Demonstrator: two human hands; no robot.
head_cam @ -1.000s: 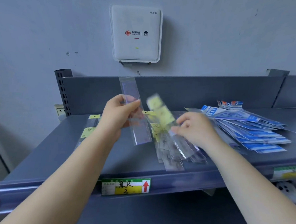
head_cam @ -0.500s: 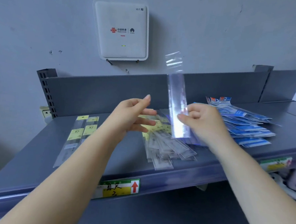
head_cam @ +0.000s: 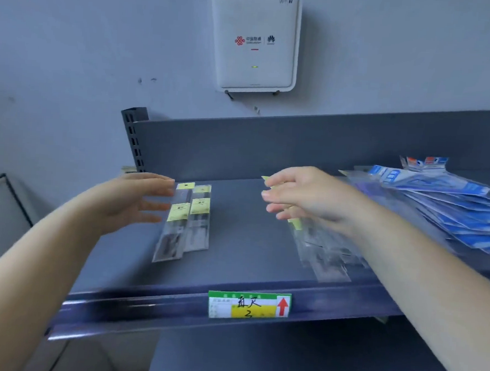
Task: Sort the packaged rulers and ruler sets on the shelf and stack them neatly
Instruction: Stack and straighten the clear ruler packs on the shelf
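While both arms are being stretched over the grey metal shelf [head_cam: 234, 250], the left hand [head_cam: 133, 201] is being held with fingers straight and spread, nothing gripped. Just beyond its fingertips, two clear-sleeved rulers with yellow labels [head_cam: 185, 219] are lying side by side. The right hand [head_cam: 303, 197] is being held with fingers loosely extended above a heap of clear packaged rulers [head_cam: 323, 253]; whether anything is being pinched cannot be told. Behind its wrist, blue-printed ruler-set packets [head_cam: 449, 209] are lying fanned.
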